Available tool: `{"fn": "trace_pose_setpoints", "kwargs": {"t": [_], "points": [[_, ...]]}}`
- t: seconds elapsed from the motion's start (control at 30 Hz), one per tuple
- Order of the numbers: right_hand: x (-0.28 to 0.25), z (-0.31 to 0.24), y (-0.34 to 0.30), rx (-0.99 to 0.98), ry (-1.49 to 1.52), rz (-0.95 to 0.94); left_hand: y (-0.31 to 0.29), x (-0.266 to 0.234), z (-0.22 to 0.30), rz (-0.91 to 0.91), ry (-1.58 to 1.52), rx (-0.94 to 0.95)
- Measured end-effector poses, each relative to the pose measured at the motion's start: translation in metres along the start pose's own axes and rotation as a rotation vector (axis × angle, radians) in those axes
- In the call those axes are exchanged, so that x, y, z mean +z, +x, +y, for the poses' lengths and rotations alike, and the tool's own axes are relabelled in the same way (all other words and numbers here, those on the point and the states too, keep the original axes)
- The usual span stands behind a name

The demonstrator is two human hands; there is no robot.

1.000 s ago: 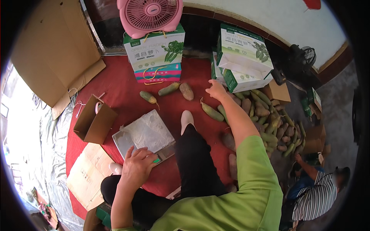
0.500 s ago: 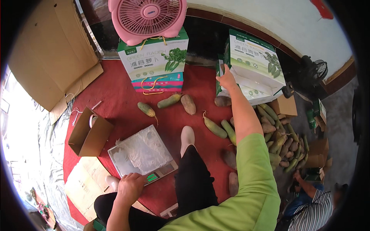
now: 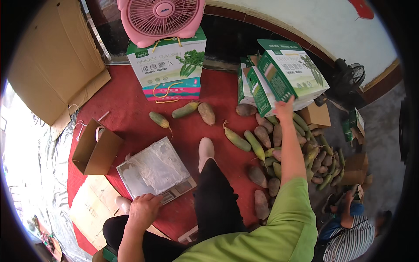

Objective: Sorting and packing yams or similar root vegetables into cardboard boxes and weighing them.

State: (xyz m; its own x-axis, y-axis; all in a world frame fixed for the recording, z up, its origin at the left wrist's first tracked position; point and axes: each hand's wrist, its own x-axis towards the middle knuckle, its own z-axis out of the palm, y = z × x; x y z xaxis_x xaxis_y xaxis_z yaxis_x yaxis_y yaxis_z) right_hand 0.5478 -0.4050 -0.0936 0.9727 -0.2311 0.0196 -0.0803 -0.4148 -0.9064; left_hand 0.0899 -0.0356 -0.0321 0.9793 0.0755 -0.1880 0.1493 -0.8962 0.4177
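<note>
My right hand [image 3: 284, 108] reaches far right, its fingers closed on the lower edge of a green-and-white carton [image 3: 297, 70], which is tilted. Beside it leans a second green-and-white carton [image 3: 261, 92], partly covered by the first. My left hand [image 3: 144, 212] rests with loosely bent fingers by the near edge of a flat weighing scale [image 3: 152, 168], nothing visible in it. Wrinkled clear plastic covers the scale's plate. Under and around my right forearm lie green radishes [image 3: 235, 139] and brownish oblong roots [image 3: 257, 176].
A pink fan [image 3: 163, 26] stands on a printed carton [image 3: 168, 61] at the back. An open brown box [image 3: 98, 148] is left of the scale. A heap of roots [image 3: 323, 161] lies right, near a crouching person [image 3: 349, 240]. A black fan [image 3: 351, 76] stands by the wall.
My right hand has moved right and nearer, from the cartons' left side to one carton's lower edge. That carton now tilts apart from its neighbour. The scale's green display light no longer shows.
</note>
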Motion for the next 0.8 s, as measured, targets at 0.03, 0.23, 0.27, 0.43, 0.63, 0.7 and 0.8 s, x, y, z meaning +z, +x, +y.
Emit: {"fn": "trace_pose_setpoints", "kwargs": {"t": [0.03,0.23,0.27,0.43,0.63,0.7,0.8], "points": [[-0.018,-0.013,-0.01,0.079,0.01,-0.016,-0.002,-0.001,0.001,0.008,0.013,-0.011],[-0.095,0.064,0.046,0.116,0.102,0.392,-0.002,0.001,0.005,0.033,-0.02,0.012],[-0.102,0.078,0.056,-0.035,0.059,0.391,-0.001,0.002,0.004,0.027,-0.026,0.015],[-0.018,-0.005,0.009,-0.521,-0.603,0.325,-0.001,-0.001,0.002,-0.004,-0.003,-0.016],[0.045,-0.065,0.049,-0.615,-0.983,0.182,0.006,0.001,-0.007,-0.082,-0.023,-0.1],[0.061,-0.071,0.068,-0.612,-1.052,0.176,0.007,0.003,-0.011,-0.098,-0.024,-0.136],[0.077,-0.072,0.092,-0.567,-1.178,0.155,0.009,0.005,-0.014,-0.137,-0.026,-0.177]]}}
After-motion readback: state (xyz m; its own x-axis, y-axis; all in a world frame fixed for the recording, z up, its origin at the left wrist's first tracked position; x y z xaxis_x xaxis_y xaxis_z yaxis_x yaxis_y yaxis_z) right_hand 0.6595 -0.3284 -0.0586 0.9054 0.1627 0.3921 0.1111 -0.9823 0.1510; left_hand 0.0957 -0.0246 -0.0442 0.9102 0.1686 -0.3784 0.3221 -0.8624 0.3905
